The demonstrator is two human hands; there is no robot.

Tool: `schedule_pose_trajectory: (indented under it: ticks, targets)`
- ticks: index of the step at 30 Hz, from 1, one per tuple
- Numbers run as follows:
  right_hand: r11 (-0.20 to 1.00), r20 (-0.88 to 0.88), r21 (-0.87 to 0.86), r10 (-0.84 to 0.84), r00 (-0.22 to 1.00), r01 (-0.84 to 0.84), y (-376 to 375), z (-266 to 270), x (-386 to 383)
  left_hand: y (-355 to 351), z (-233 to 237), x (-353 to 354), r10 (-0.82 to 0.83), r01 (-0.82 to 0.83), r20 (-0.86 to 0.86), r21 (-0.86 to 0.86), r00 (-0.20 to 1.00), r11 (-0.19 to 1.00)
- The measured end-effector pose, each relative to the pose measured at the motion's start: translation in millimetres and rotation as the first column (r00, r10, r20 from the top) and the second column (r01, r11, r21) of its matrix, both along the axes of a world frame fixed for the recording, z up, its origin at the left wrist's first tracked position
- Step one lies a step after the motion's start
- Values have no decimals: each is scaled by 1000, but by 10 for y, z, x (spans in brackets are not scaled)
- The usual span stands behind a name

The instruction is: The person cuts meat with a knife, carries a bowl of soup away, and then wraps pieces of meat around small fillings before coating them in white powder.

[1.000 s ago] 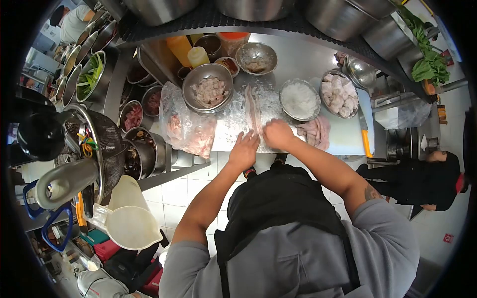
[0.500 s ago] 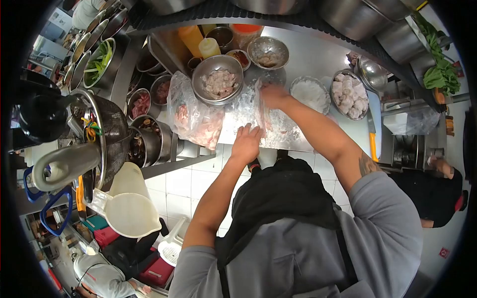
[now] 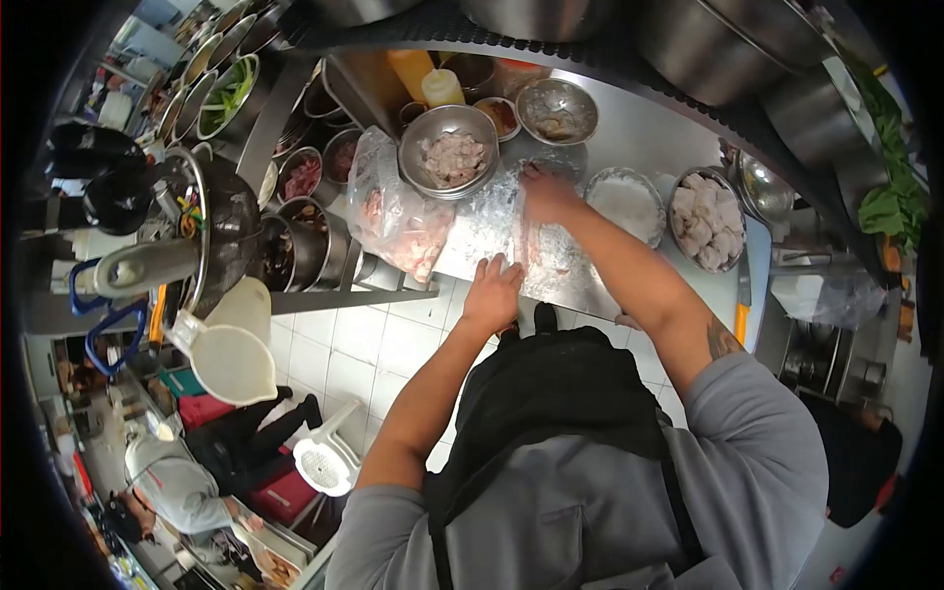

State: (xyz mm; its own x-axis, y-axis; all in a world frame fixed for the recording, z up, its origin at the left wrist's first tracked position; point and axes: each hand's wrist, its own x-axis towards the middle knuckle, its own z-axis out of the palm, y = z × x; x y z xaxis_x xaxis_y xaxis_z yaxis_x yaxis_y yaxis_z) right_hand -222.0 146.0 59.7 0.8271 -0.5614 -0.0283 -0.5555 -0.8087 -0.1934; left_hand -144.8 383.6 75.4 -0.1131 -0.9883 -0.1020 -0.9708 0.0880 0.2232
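A long, pale pinkish strip [image 3: 519, 236] dusted with white powder lies on the steel counter [image 3: 472, 254]. My left hand [image 3: 495, 293] rests by its near end, fingers stretched out and slightly apart. At the far end, my right hand [image 3: 549, 195] has its fingers curled down on the strip; the fingertips are partly hidden. White powder is scattered around both hands. Left of the strip stands a steel bowl [image 3: 408, 157] of pale chopped meat. Beside that, a clear plastic bag [image 3: 372, 211] holds pinkish raw meat. To the right is a dish of white powder [image 3: 625, 206].
Farther right are a bowl of pale chunks [image 3: 706, 218] and a knife with a yellow handle [image 3: 740, 320]. A small steel bowl [image 3: 557, 110] and squeeze bottle [image 3: 442, 88] stand behind. A shelf [image 3: 590, 61] overhangs the counter. Other people [image 3: 182, 477] are nearby.
The camera view has shifted slightly. My right hand stays at the strip's far end with its fingers more visible. My left hand remains near the close end.
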Motion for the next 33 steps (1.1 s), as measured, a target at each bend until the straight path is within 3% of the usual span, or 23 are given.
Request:
schedule_pose_trajectory:
  ticks: [1, 3, 4, 6, 7, 9, 10, 12, 15, 17, 18, 19, 20, 21, 22, 23, 25, 28, 30, 32, 33]
  targets:
    - [999, 0, -31, 7, 1000, -7, -48, 36, 12, 16, 59, -6, 7, -7, -2, 35, 1000, 999]
    - [995, -66, 75, 68, 996, -63, -134, -68, 7, 56, 185, 19, 32, -32, -5, 100, 999, 994]
    - [988, -93, 123, 109, 990, -97, -208, -127, 41, 73, 208, 52, 130, -130, -79, 13, 988, 991]
    - [998, 33, -13, 59, 998, -59, -150, -205, 7, 176, 258, 165, 284, -322, -234, -142, 930, 936]
    - [999, 140, -26, 40, 989, -37, -93, -155, 30, 179, 410, 311, 378, -448, -341, -157, 861, 880]
    - [999, 343, -42, -9, 939, 25, 42, 139, 52, 136, 610, 673, 483, -667, -483, -352, 730, 657]
    - [994, 389, 106, -78, 918, 40, 192, 320, 71, 73, 639, 930, 509, -754, -566, -386, 649, 532]
    - [921, 440, 387, -227, 869, 45, 509, 654, 142, -128, 823, 1419, 575, -892, -689, -267, 441, 365]
    - [905, 648, 332, -14, 762, -266, 914, 829, 425, -383, 694, 2018, 693, -759, -333, -126, 639, 639]
    - [908, 709, 225, 96, 698, -353, 1101, 1001, 877, -404, 628, 2039, 643, -644, -86, 20, 761, 765]
    - [884, 710, 295, 52, 703, -363, 1160, 1128, 1158, -450, 623, 2040, 585, -585, 32, 103, 810, 804]
    - [854, 707, 363, 8, 707, -372, 1171, 1223, 1404, -455, 664, 2001, 599, -593, 17, 166, 801, 788]
    - [882, 454, 364, 113, 884, -299, 1125, 1249, 1571, -396, 743, 1893, 609, -593, 5, 232, 793, 771]
    - [911, 150, 345, 186, 971, -228, 1081, 1251, 1710, -307, 820, 1784, 616, -587, -2, 302, 788, 752]
    - [938, -171, 305, 226, 959, -167, 1062, 1231, 1787, -240, 848, 1741, 622, -576, -9, 368, 783, 730]
    - [906, -261, 275, 391, 882, -321, 1028, 1177, 1749, -179, 812, 1786, 633, -593, 33, 389, 774, 705]
    - [934, -292, 180, 351, 890, -309, 1112, 1221, 1575, -102, 748, 1946, 655, -632, 108, 418, 748, 653]
    - [948, -298, 141, 316, 901, -286, 1216, 1211, 1423, -176, 825, 2083, 681, -662, 29, 270, 732, 699]
    - [949, -293, 134, 312, 904, -284, 1233, 1199, 1405, -318, 944, 2061, 618, -617, 34, 125, 786, 777]
    - [948, -290, 114, 317, 903, -297, 1234, 1153, 1389, -594, 973, 2094, 540, -556, 132, 222, 831, 801]
    - [956, -278, 108, 292, 915, -273, 1265, 1138, 1371, -706, 668, 2221, 469, -494, 203, 92, 859, 865]
